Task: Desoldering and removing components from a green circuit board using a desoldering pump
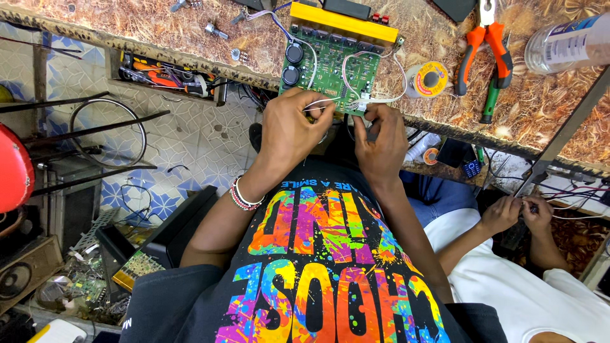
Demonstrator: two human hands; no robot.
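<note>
Both hands meet at the near edge of the green board (330, 63), centre top of frame, on the bench (540, 108).

Left hand (289, 130): fingers curled narrow, pinching thin white wires (318, 101) at the board's lower edge. Beaded bracelet (243, 195) on that wrist.

Right hand (381, 143): fingers closed narrow on the small white connector (361, 105) where the wires end, at the board's lower right corner. Thumbs of both hands nearly touch.

Board: lies flat, half overhanging the bench edge. Two black capacitors (292, 63) on its left side, yellow block (343, 22) along the far edge, white wire loops running over the right half.

Upper right of frame: solder reel (431, 79) just beside the board, then orange pliers (486, 51), a green-handled screwdriver (490, 101) just beside them, clear plastic bottle (565, 41) lying at the right edge.

Upper left: open slot under the bench edge with tools (168, 76) inside. Tiled floor (190, 140) below it.

Lower left: scrap circuit boards (136, 265) and a speaker (16, 279). Red round thing (13, 171) at the left edge, can't tell what it is.

Right, mid-frame: another person in white, both hands (521, 213) together on wires; can't tell the grip.
</note>
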